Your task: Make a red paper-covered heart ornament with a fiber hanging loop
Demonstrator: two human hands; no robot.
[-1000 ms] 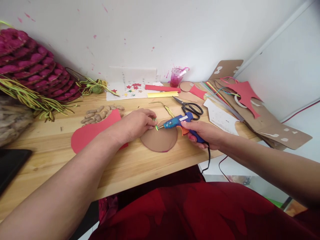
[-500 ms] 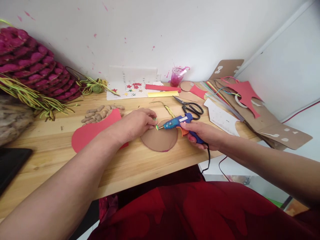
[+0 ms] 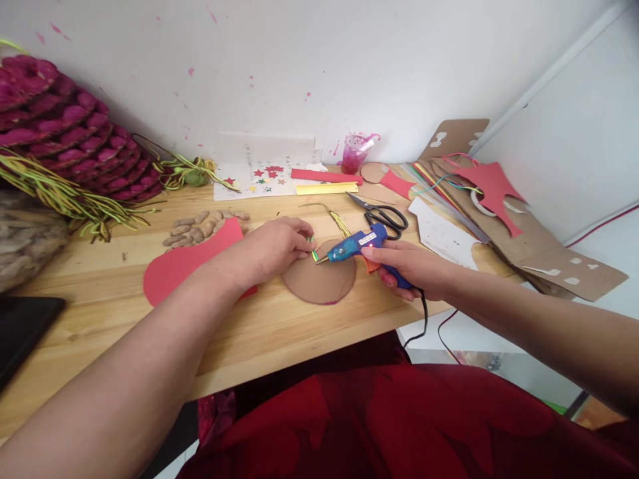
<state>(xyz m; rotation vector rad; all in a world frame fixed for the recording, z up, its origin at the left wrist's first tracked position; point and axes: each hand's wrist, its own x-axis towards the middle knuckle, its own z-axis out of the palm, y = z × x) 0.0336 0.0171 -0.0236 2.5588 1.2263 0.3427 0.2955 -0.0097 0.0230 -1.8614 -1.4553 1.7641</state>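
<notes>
My right hand (image 3: 403, 267) is closed around a blue glue gun (image 3: 357, 245) with an orange trigger. Its metal nozzle points left, over a round cardboard disc (image 3: 319, 283) lying on the table. At the disc's upper left, my left hand (image 3: 284, 245) pinches a small green and yellow piece of yarn (image 3: 314, 254), close to the nozzle tip. Part of that yarn is covered by the fingers. A yellow-green yarn tassel (image 3: 340, 223) lies just behind the disc. Under my left forearm is a red paper cutout (image 3: 182, 267).
Black-handled scissors (image 3: 387, 218) lie behind the glue gun. Peanuts (image 3: 200, 228) are heaped at the left. Red and yellow paper strips (image 3: 327, 189), star cutouts and a pink-stained cup (image 3: 353, 156) stand along the wall. Cardboard scraps (image 3: 529, 249) fill the right side.
The glue gun has shifted very slightly right and down, its nozzle drawing a little away from the yarn piece. My left hand keeps its place.
</notes>
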